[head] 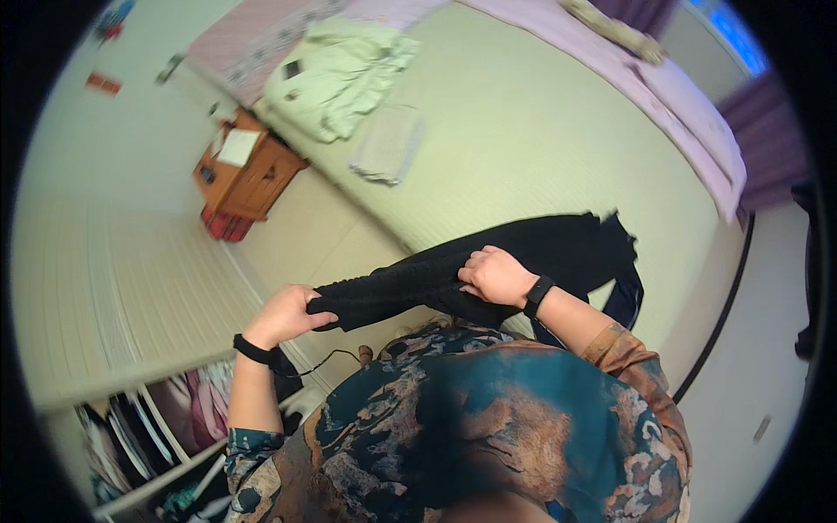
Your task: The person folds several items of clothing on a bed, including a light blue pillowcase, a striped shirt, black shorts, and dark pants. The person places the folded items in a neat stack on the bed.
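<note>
A black garment [523, 242] stretches between my two hands, and its far part lies on the near edge of the bed. My left hand [282, 316] pinches one end of it, thumb on top, out over the floor. Farther right, my right hand [495, 276] grips a gathered fold near the garment's middle, fingers curled into the cloth. A ribbed or gathered band runs along the part between the hands. Beyond my right wrist, a dark navy piece of cloth [624, 302] hangs beside the black fabric; whether it is the same garment I cannot tell.
On the bed [523, 131] lie a pale green garment [333, 78] and a folded striped cloth [389, 144]. A wooden nightstand [252, 170] with papers stands left of it. Low at left, an open wardrobe compartment [189, 457] holds folded clothes. Pink bedding [693, 131] borders the far side.
</note>
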`<state>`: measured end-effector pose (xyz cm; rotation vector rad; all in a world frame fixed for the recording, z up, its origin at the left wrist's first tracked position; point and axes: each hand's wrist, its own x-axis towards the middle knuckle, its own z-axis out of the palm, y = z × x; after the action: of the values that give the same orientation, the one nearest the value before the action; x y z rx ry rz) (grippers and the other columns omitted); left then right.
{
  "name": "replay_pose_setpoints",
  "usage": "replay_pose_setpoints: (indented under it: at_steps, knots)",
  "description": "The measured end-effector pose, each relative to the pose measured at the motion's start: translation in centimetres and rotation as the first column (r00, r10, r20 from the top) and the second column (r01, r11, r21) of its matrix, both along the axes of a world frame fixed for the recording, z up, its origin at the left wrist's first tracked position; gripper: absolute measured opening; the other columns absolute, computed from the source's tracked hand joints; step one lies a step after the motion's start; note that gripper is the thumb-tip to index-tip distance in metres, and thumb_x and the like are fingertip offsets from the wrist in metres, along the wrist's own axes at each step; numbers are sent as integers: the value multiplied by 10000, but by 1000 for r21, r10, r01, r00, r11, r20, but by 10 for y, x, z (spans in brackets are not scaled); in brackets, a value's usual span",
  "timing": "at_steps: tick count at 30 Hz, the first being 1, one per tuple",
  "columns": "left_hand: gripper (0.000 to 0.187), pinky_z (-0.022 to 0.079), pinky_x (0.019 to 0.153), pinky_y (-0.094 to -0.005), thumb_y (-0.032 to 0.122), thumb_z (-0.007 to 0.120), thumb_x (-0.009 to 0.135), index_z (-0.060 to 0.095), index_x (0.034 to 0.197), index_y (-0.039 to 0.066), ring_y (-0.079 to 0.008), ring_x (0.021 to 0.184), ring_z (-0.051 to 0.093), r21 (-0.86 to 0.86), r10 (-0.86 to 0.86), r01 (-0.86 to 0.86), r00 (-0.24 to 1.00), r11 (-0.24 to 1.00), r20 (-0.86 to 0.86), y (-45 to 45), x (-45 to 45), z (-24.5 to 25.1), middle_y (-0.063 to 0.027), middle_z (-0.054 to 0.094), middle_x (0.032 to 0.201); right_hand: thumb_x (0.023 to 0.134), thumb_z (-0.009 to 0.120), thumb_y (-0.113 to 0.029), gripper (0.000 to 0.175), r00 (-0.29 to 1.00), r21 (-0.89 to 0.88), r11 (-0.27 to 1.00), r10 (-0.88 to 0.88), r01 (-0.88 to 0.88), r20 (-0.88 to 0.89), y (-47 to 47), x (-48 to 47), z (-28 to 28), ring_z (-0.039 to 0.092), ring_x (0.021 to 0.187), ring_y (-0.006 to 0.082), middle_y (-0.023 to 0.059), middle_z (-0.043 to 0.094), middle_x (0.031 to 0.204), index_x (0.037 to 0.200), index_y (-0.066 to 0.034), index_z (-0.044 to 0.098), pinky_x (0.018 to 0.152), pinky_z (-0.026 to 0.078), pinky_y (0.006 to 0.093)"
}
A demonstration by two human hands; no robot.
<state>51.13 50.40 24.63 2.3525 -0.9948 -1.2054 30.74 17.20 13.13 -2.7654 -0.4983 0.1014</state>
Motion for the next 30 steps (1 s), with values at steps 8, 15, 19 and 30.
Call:
replay_pose_setpoints:
  at_steps: [8, 15, 19, 30]
  knots:
    - [269, 471, 669, -350, 181, 813, 756, 682, 888, -12, -285, 726, 595, -361, 421, -266, 775, 894, 471, 48, 9, 37, -162, 615, 788, 740, 745, -213, 207, 875, -69, 973, 227, -219, 427, -23, 173, 70, 585, 847, 258, 73, 587, 999, 830, -101, 595, 778, 480, 378]
    - [222, 467, 734, -339, 119, 785, 757, 710, 939, 16, -263, 804, 596, -532, 504, -108, 522, 840, 688, 69, 46, 86, -118, 617, 830, 708, 780, -220, 233, 617, -227, 940, 338, -254, 710, -19, 251, 182, 598, 962, 251, 43, 582, 1194, 749, -95, 587, 810, 498, 352]
    - [177, 484, 826, -383, 128, 703, 797, 725, 950, 40, -324, 965, 602, -415, 432, -123, 319, 901, 844, 93, 71, 104, -120, 678, 1008, 746, 787, -225, 248, 570, -202, 905, 397, -374, 720, 7, 268, 212, 611, 859, 277, 86, 634, 979, 690, -51, 619, 747, 508, 380]
    - [208, 346, 1110, -433, -165, 477, 698, 550, 794, 5, -383, 1314, 433, -434, 404, -37, 444, 900, 800, 106, 62, 71, -152, 530, 1367, 769, 796, -347, 383, 783, -83, 951, 293, -297, 549, 14, 271, 205, 608, 691, 336, 126, 603, 773, 773, 1, 634, 625, 505, 405]
